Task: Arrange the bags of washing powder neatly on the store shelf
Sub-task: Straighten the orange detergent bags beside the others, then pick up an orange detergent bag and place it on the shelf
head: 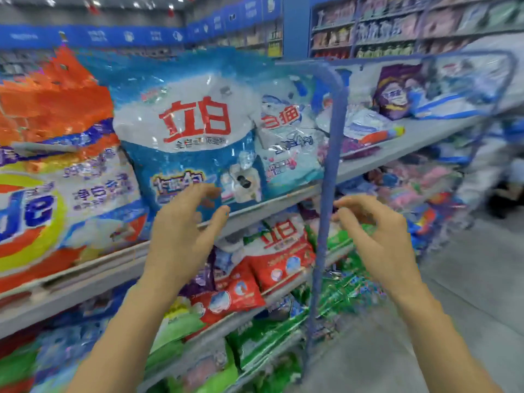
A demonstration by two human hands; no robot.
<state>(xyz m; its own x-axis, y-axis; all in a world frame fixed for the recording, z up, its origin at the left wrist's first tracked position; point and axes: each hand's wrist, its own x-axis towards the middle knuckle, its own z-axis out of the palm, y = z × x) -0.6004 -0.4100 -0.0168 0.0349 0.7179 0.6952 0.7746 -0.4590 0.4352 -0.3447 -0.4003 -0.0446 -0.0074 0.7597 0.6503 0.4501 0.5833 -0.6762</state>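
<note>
Orange bag [56,165]: far left on the upper shelf [93,269], leaning back, pressed against the blue bag beside it.
Blue bag [187,131]: large blue-and-white bag of washing powder, upright at the shelf's front; I take it as my target.
Left hand [181,231]: fingers spread and loosely curved, holding nothing, just before the blue bag's lower edge; I cannot tell whether it touches.
Step in hand: I judge I am about to square this bag. I would take both lower corners, keep it upright and slide it flush with its neighbours.
Pale bag [286,146]: smaller, just right of the blue bag.
Blue post [329,180]: upright frame between my hands; it may block my right reach.
Right hand [377,236]: fingers loosely curled, empty, right of the post.
Lower shelves: red bags [280,251] and green bags [340,293] lie tumbled.
</note>
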